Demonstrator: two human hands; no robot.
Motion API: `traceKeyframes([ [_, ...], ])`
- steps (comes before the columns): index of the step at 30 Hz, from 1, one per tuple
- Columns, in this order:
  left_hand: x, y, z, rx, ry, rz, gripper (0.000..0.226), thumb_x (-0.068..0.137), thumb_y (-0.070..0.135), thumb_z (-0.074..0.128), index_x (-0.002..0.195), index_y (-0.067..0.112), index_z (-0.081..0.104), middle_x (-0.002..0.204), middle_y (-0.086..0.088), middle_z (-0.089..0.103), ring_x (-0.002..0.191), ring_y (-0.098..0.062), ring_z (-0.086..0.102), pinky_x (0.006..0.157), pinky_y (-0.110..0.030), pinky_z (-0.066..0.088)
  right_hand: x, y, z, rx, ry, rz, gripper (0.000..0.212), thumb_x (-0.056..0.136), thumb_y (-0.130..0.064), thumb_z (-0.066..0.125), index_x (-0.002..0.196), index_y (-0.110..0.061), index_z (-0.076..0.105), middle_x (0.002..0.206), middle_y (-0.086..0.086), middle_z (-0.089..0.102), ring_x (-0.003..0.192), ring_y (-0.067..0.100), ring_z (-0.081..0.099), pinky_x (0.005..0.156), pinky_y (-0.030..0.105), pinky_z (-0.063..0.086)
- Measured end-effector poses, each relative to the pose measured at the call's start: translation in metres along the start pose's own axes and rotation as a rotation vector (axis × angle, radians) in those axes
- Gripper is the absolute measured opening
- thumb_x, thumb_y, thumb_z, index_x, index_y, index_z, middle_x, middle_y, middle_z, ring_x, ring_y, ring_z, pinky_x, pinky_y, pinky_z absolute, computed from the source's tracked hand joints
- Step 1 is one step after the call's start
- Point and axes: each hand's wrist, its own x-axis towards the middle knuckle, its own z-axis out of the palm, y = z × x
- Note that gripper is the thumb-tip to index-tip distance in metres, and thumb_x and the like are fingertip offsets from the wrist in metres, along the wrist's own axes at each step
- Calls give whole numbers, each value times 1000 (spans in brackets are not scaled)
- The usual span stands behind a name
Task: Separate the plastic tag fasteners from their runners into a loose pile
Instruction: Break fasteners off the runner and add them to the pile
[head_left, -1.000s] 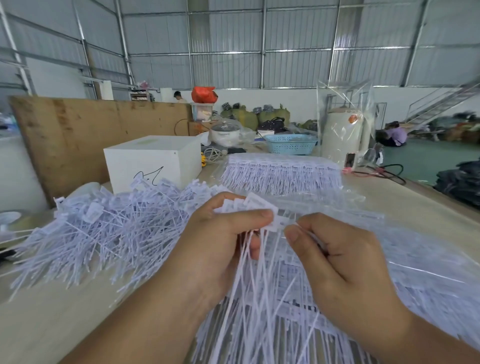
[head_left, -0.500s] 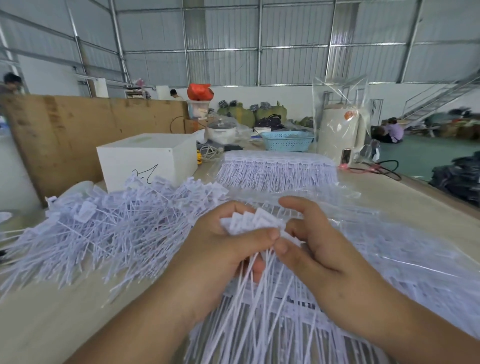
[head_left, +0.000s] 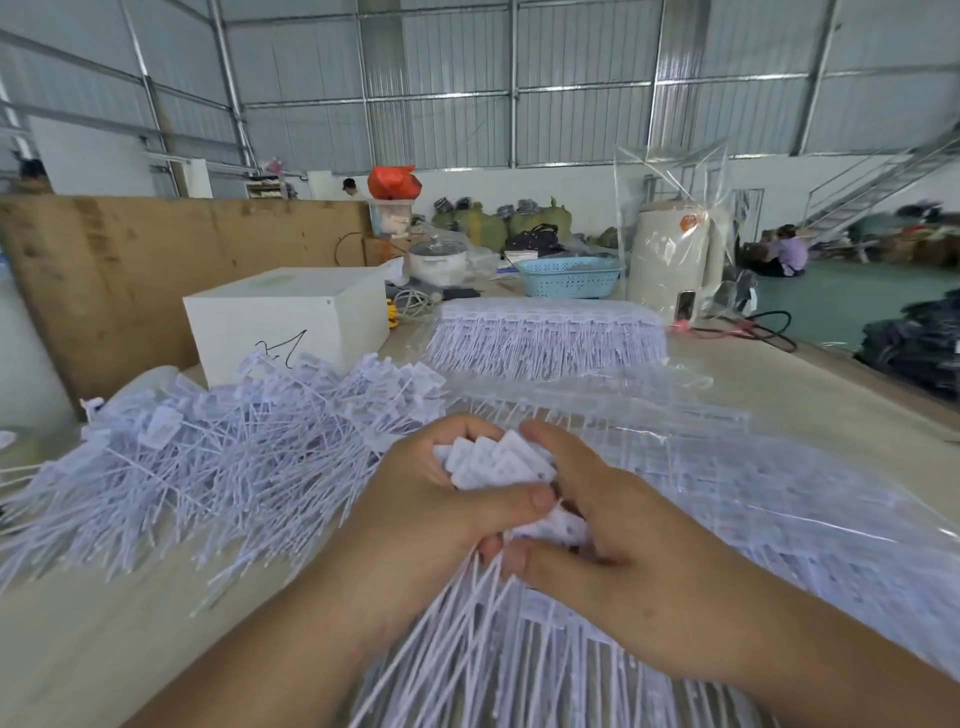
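Left hand (head_left: 431, 509): curled round a bunch of tag fasteners (head_left: 493, 462), thumb laid across the flat white heads, the thin tails fanning down out of the fist toward the person.
Right hand (head_left: 623, 566): pressed up against the left one, forefinger over the top of the same bunch and thumb beneath it, pinching the heads; the two hands are together on it.
Loose pile (head_left: 208, 467): left of the hands, a broad tangle of separated fasteners lying every way on the surface (head_left: 78, 649).
Fasteners on runners (head_left: 545, 338): beyond the hands, a neat comb-like stack, heads in a row at the far edge, tails pointing back toward the hands.
Clear bags (head_left: 779, 509): right of the hands and running under them, flat plastic packs with more fasteners inside.
White box (head_left: 291, 317): behind the loose pile, a black scribble on its near face.
Blue basket (head_left: 569, 278): far behind the stack on runners.
Cream kettle (head_left: 675, 254): just right of the basket, wrapped in a clear bag.
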Motion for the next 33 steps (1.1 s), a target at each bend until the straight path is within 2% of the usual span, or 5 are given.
traceKeyframes([
  [3,2,2,-7,-52,85,9,45,42,15,88,81,6,67,50,-5,57,36,-12,45,39,-22,44,-2,-1,-6,56,-14,58,14,95,-44,58,104,-33,62,82,-8,68,68,11,63,66,33,52],
  [6,0,2,-6,-59,102,9,48,47,16,82,88,-1,64,54,-7,59,38,-13,46,39,-23,45,-4,2,-9,98,-32,149,32,95,-44,57,67,-26,58,58,-11,53,56,11,49,57,30,41],
  [20,1,6,4,-199,241,86,19,51,23,78,62,22,63,47,-3,49,43,-15,43,50,-27,39,3,-9,12,153,287,25,24,87,-53,53,88,-36,70,50,-12,50,41,3,35,44,17,30],
  [26,0,3,-5,-108,286,92,27,58,10,73,80,5,58,52,-8,54,44,-16,47,40,-21,45,1,-9,-6,203,61,249,30,97,-35,56,68,-33,62,53,-11,53,46,4,46,47,20,37],
  [33,4,0,4,-287,234,44,15,56,13,76,67,19,67,47,-3,52,45,-20,46,42,-25,48,2,-12,5,222,439,61,31,98,-25,51,70,-11,49,51,-9,29,47,12,26,42,17,25],
])
